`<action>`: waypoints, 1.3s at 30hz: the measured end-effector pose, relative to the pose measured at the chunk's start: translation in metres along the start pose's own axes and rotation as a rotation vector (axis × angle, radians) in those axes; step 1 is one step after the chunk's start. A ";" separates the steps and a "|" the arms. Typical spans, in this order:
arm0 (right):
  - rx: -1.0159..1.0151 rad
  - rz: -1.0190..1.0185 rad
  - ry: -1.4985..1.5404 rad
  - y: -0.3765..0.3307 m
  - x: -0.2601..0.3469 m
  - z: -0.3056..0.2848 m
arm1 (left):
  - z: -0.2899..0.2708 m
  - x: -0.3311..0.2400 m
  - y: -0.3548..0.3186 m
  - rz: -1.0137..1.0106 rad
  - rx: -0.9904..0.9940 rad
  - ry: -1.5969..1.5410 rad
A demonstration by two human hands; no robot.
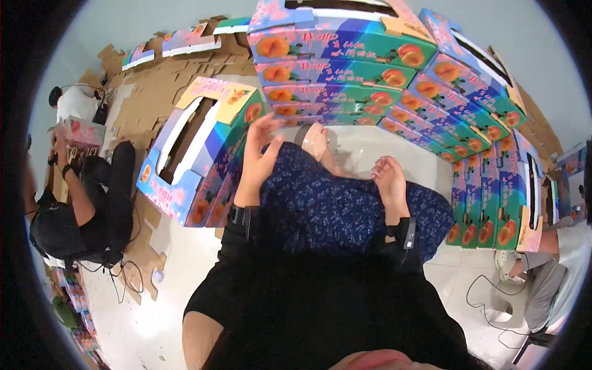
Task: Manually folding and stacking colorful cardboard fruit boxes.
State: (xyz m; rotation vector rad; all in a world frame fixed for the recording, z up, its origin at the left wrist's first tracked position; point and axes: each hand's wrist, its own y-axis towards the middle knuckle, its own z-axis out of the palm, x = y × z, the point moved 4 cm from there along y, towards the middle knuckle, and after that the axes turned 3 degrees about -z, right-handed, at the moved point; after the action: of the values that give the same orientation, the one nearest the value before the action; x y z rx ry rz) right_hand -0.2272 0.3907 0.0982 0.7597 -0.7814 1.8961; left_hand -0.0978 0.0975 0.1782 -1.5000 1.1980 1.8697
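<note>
My left hand (259, 154) is raised with fingers spread, next to the right side of a colourful folded cardboard fruit box (197, 154) with an open window on top; it holds nothing. My right hand (390, 179) rests loosely curled on my knee, over dark blue patterned fabric (320, 203), with nothing in it. A tall stack of the same peach-printed boxes (345, 68) stands right in front of me.
More stacked boxes (493, 185) curve round on the right. Flat brown cardboard sheets (154, 92) lie at the back left. A person in black (80, 203) sits on the left handling a box. Another person's leg and shoe (512, 262) and cables lie at the right.
</note>
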 end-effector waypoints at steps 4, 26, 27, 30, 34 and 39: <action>0.112 -0.264 -0.269 0.022 0.070 0.037 | -0.007 -0.027 0.045 0.104 -0.181 0.082; -0.128 -1.016 -0.795 0.081 0.119 0.084 | -0.005 -0.035 0.172 -0.326 -0.185 -0.308; -0.144 -0.946 -0.677 0.082 0.118 0.081 | -0.004 -0.033 0.170 -0.326 -0.195 -0.295; -0.193 -0.955 -0.724 0.088 0.132 0.078 | -0.011 -0.028 0.168 -0.303 -0.195 -0.227; -0.109 -1.056 -0.662 0.083 0.163 0.101 | -0.007 -0.040 0.158 -0.295 -0.269 -0.202; -0.045 -0.973 -0.691 0.108 0.184 0.101 | -0.013 -0.011 0.165 -0.150 -0.269 -0.262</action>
State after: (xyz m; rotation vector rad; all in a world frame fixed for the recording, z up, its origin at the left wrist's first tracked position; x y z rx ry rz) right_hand -0.3778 0.3664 0.2783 1.4655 -0.6550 0.7290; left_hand -0.2165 0.0029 0.2446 -1.3783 0.7198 2.1070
